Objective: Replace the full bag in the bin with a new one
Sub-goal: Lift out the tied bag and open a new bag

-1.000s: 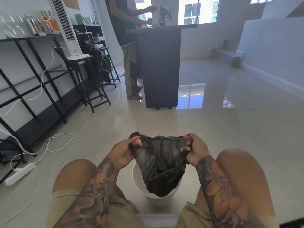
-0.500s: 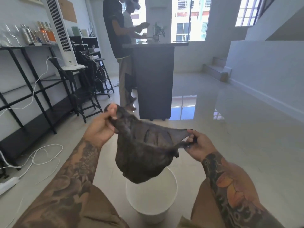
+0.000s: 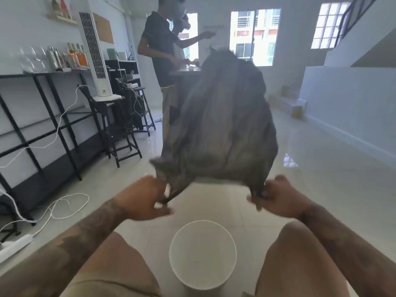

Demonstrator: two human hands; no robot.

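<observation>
Flung upward since a moment ago, the thin dark bag (image 3: 220,129) is now ballooning above the white bin (image 3: 202,254), both hands (image 3: 143,198) (image 3: 276,196) pinching its rim, which is looking featherlight, limp and slippery.

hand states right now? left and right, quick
Left hand: pinching one edge of the dark bin bag.
Right hand: gripping the bag's opposite edge; the image is motion-blurred.
</observation>
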